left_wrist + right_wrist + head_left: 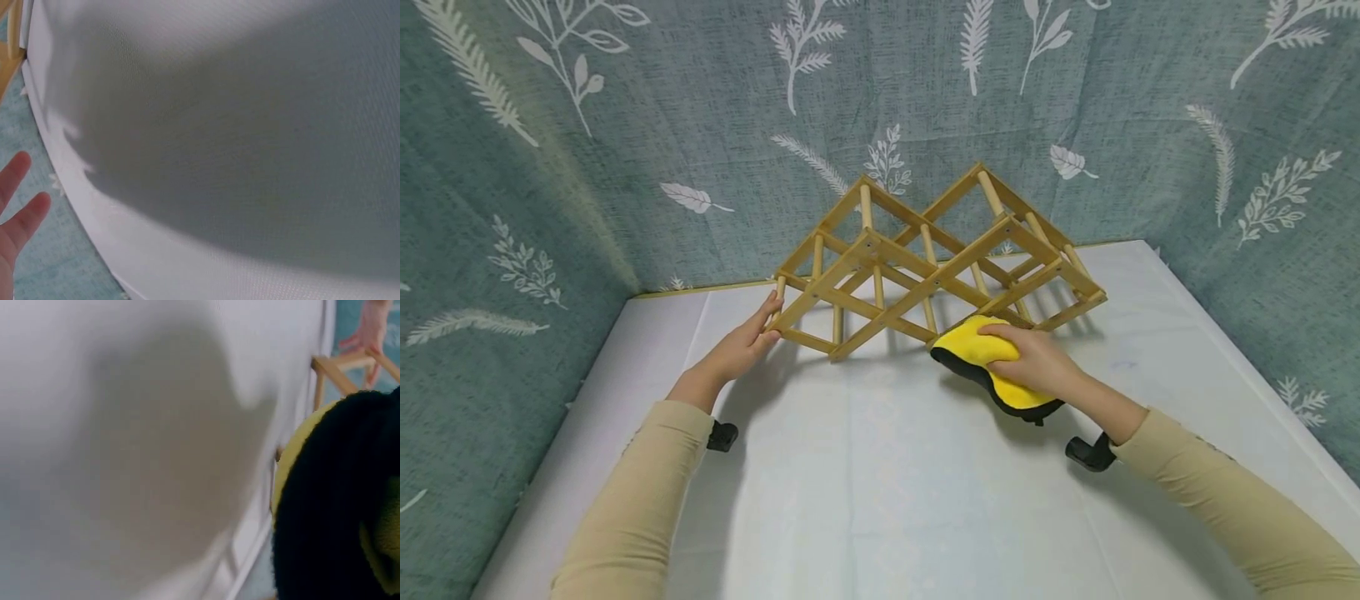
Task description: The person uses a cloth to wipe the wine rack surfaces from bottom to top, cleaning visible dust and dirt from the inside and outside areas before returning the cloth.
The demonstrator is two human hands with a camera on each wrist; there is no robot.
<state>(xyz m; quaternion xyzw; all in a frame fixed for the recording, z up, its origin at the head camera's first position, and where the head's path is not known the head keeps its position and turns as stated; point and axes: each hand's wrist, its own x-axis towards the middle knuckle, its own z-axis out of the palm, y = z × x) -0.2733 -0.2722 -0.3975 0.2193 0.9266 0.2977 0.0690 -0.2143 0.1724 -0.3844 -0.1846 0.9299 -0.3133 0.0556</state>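
Note:
A folding wooden rack (917, 275), made of crossed slats and round dowels, stands near the back of the white table. At its left end my left hand (741, 346) holds the end by a dowel, thumb in front. Two of that hand's fingers (28, 222) stretch out at the edge of the left wrist view. My right hand (1037, 358) grips a plush yellow cloth (962, 337) with a black border, bunched up against the rack's lower front slats. The cloth's dark side (325, 500) fills much of the right wrist view and hides the fingers there.
The white-covered table (880, 467) ends at a teal curtain (715, 125) with white leaf prints, which hangs behind and on both sides. The rack stands close in front of the back curtain. Black wrist-worn devices (1090, 452) show below both wrists.

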